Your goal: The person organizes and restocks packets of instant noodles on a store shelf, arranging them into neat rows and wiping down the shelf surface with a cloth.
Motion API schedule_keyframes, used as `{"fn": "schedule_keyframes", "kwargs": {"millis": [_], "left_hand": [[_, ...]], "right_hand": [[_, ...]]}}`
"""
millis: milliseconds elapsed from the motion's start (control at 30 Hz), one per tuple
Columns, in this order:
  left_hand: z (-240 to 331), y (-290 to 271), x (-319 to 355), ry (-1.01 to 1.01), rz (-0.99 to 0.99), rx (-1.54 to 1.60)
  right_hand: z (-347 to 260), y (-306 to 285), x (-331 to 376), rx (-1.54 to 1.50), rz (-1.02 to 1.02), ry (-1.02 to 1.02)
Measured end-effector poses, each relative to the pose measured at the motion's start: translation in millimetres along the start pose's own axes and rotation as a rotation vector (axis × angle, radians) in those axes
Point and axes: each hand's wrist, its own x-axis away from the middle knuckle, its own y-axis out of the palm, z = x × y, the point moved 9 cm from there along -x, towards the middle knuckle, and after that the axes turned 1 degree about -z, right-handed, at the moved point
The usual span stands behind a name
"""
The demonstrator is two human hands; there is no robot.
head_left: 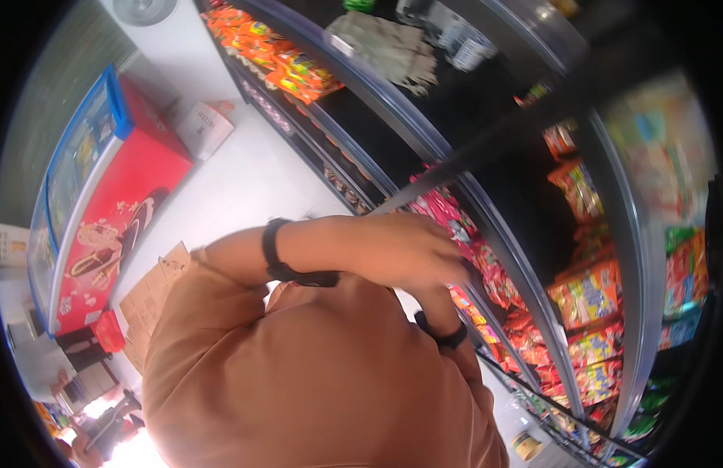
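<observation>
The left hand (400, 249) is laid against the pink snack packets (443, 214) at two o'clock on the shelf (486, 203); its grip cannot be told. The right hand (443, 300) is hidden beneath. No packet is seen lifted out yet.

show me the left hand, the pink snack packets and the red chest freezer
left hand (400, 249), head view, back of the hand
pink snack packets (443, 210), head view, front of a packet
red chest freezer (123, 210), head view, red side panel
</observation>
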Motion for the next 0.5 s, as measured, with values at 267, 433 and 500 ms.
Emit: {"fn": "schedule_keyframes", "kwargs": {"millis": [267, 433, 500], "left_hand": [[-102.8, -56.6, 310.4, -1.147, 0.315, -0.18], [-84.6, -102.5, 416.2, -1.392, 0.598, -0.165], [-95.9, -109.7, 442.4, -1.497, 0.674, -0.048]], "right_hand": [[-4.5, 159.9, -240.1, -0.045, -0.117, -0.058], [55.1, 233.9, -313.6, 0.011, -0.253, 0.271], [80.3, 243.1, -314.5, 0.018, -0.234, 0.327]]}}
